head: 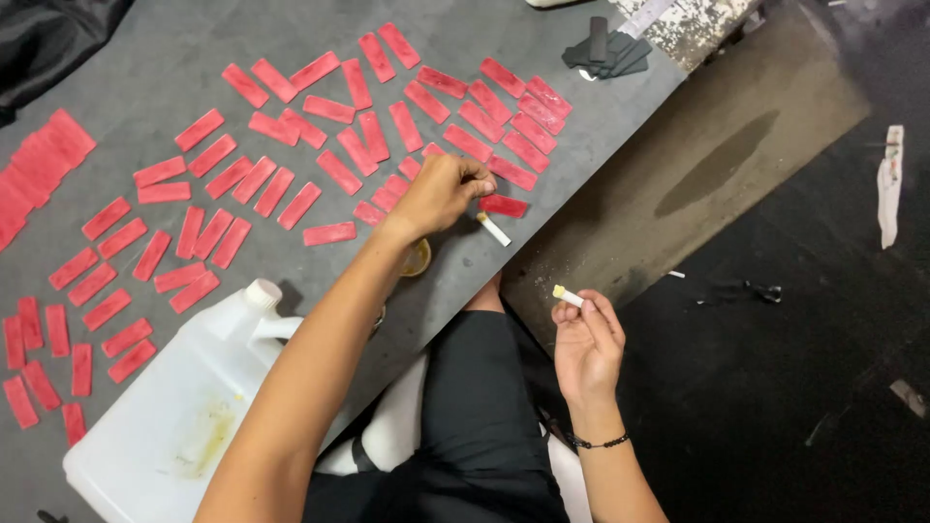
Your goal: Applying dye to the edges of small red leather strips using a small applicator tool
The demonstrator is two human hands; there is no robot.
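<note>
You are sitting at the table [581,126]: strips [291,165] lying spread on it, jug [184,407] standing on its near-left, pads [608,53] far-right.

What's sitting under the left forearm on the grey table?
A small round yellowish container peeks out beneath the left forearm, on the grey table. The arm covers most of it; contents not visible.

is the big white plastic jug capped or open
Capped. The large white plastic jug on the grey table has a white cap sitting on its neck; no open mouth shows.

small white stick [568,296], red strip [504,205] flat
</note>
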